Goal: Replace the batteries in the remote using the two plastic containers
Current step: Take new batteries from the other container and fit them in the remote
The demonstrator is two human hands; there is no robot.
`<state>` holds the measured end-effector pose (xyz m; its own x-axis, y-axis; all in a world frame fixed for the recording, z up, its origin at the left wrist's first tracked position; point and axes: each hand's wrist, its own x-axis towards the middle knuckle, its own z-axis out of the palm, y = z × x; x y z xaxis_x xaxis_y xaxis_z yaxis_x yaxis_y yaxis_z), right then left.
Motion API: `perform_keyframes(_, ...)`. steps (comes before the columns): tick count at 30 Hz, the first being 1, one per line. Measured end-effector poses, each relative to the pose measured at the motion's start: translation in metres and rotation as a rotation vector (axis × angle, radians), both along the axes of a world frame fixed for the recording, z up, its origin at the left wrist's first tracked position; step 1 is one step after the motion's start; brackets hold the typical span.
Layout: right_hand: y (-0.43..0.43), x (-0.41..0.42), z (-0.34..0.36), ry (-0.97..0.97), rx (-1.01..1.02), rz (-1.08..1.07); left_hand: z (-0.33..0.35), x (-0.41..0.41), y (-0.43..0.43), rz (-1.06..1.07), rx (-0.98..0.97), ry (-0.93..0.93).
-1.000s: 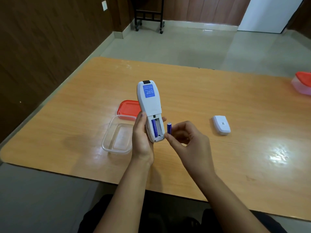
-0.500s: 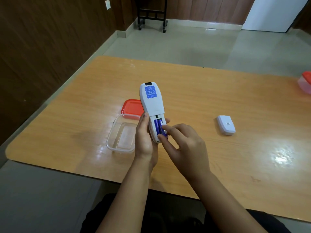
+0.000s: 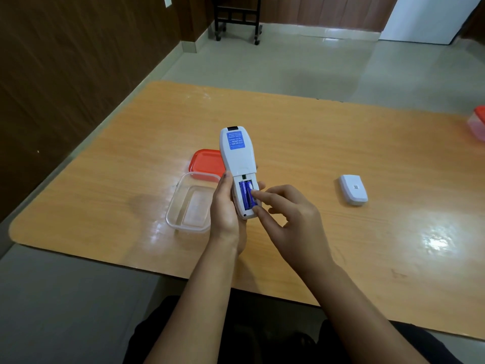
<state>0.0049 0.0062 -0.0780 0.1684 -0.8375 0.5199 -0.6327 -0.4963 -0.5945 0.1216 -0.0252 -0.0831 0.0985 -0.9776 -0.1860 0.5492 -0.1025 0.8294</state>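
Dark wood-panelled walls [image 3: 78,61] met a pale glossy floor [image 3: 288,64]; a black wheeled stand [image 3: 236,19] stood beyond the orange-wood tabletop [image 3: 315,132]; light glared off it.

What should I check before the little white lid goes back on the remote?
1. Both blue batteries sit in the remote slot: ok.
2. Right one pushed fully down: cannot tell, the right hand presses on it.
3. Plus and minus ends correct: cannot tell.
4. Grip of the left hand on the remote: ok.
5. White battery cover lies free on the table: ok.
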Motion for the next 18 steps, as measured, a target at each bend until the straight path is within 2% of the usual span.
perform_keyframes(7,0.000,0.007,0.000,-0.266,0.118,-0.012,-0.006,-0.003,-0.002,0.027,0.014,0.063)
perform_keyframes(15,0.000,0.009,0.008,-0.669,0.492,-0.025,-0.011,-0.005,-0.001,0.058,0.017,0.018)
perform_keyframes(18,-0.008,0.003,0.005,-1.028,0.798,0.010,-0.013,-0.014,0.002,0.048,0.055,-0.034)
